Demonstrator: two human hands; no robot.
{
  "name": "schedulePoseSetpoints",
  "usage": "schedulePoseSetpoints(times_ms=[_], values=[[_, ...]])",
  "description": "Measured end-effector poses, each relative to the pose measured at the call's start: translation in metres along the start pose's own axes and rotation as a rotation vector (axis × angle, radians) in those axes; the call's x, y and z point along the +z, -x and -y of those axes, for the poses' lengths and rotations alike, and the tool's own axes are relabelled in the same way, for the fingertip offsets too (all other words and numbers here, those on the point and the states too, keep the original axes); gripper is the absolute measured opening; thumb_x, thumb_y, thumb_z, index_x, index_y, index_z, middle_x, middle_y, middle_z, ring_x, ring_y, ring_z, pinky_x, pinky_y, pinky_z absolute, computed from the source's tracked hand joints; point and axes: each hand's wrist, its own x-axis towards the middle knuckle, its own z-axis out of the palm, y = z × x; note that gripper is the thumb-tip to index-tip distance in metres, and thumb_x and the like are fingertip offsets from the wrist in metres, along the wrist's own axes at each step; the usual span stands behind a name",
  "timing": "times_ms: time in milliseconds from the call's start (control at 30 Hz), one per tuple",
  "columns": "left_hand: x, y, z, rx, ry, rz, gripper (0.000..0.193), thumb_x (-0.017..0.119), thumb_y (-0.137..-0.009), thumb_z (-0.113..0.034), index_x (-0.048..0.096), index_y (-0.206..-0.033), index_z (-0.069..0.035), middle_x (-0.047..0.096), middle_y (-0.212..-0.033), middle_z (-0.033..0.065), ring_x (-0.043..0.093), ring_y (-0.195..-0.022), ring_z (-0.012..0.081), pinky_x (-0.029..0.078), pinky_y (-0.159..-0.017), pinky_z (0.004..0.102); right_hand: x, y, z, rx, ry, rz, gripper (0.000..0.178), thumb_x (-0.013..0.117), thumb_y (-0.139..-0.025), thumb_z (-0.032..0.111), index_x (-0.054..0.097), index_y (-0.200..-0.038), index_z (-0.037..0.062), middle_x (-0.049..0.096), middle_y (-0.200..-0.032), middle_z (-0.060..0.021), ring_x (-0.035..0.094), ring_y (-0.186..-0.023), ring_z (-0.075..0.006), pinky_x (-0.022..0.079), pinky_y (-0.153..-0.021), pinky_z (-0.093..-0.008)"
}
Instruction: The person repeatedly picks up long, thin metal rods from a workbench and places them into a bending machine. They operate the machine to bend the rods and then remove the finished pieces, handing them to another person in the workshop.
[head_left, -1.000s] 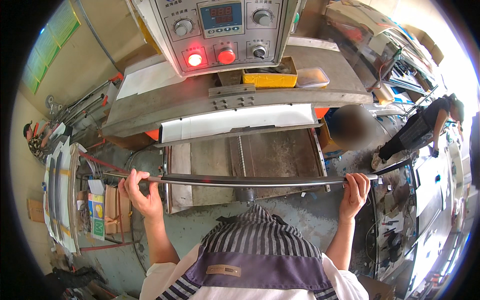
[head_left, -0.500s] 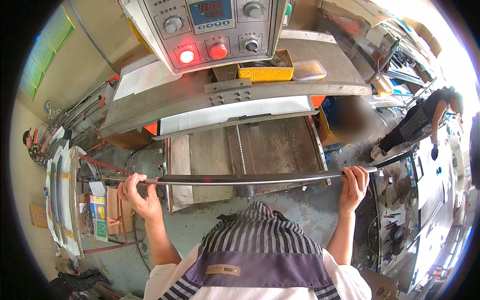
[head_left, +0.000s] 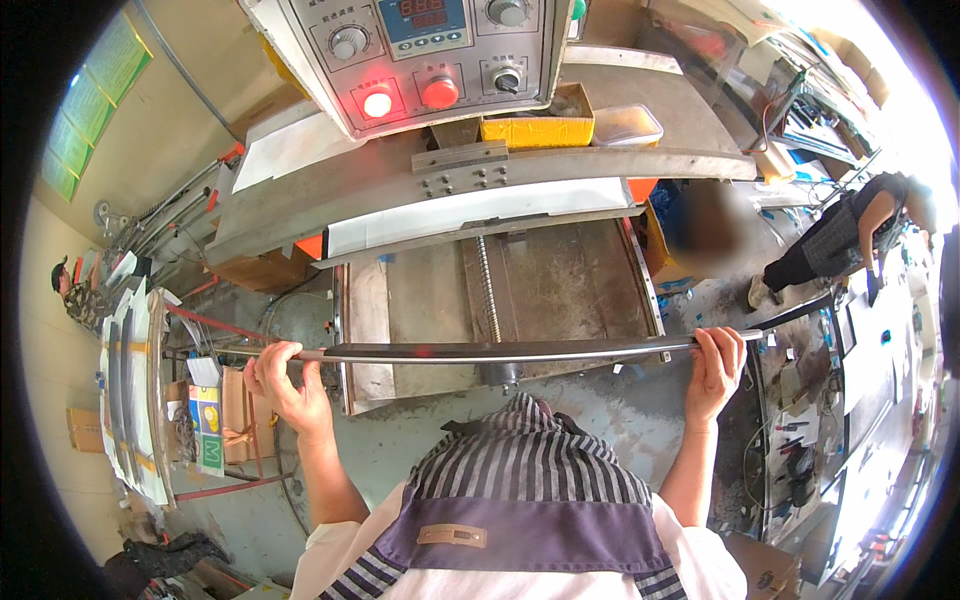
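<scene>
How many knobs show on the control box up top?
3: a knob left of the display, another right of it, a third right of the red button. The box is cut off above, so more may be hidden.

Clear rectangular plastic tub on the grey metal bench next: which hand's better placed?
Probably the right hand: it's nearer the clear plastic tub; the left hand is farther across. Both grip the long black-and-silver bar, so the right must let go first.
</scene>
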Motion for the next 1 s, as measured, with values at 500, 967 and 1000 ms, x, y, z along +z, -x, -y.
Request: schedulePoseSetpoints(times_ms=[500,967,1000], values=[[0.013,0.033,0.017,-0.013,-0.027,0.133,0.025,0.071,-0.072,-0.006,0.058,-0.094,-0.009,0.063,-0.093,0.0037,0.059,-0.092,0.0222,0.031,-0.099,0.0432,0.015,-0.002,0.0,-0.018,-0.003,0.132,0.033,0.069,-0.063,0.002,0.07,-0.096,0.004,0.062,-0.093,-0.008,0.057,-0.096,-0.0289,0.045,-0.085,-0.0404],[0.03,0.046,0.036,-0.049,-0.029,0.223,0.029,0.074,-0.068,-0.004,0.059,-0.092,-0.009,0.063,-0.091,0.0036,0.059,-0.091,0.0224,0.033,-0.099,0.0438,0.065,-0.025,-0.011,-0.101,-0.091,0.241,0.031,0.071,-0.062,0.003,0.067,-0.093,0.0062,0.062,-0.092,-0.0058,0.059,-0.093,-0.0272,0.046,-0.083,-0.0398],[0.033,0.047,0.04,-0.055,-0.028,0.247,0.029,0.075,-0.068,-0.004,0.059,-0.092,-0.01,0.063,-0.091,0.0036,0.059,-0.091,0.0225,0.033,-0.099,0.0437,0.072,-0.027,-0.013,-0.103,-0.108,0.25,0.031,0.071,-0.062,0.004,0.067,-0.092,0.0066,0.062,-0.091,-0.0054,0.059,-0.093,-0.0271,0.046,-0.083,-0.0398]])
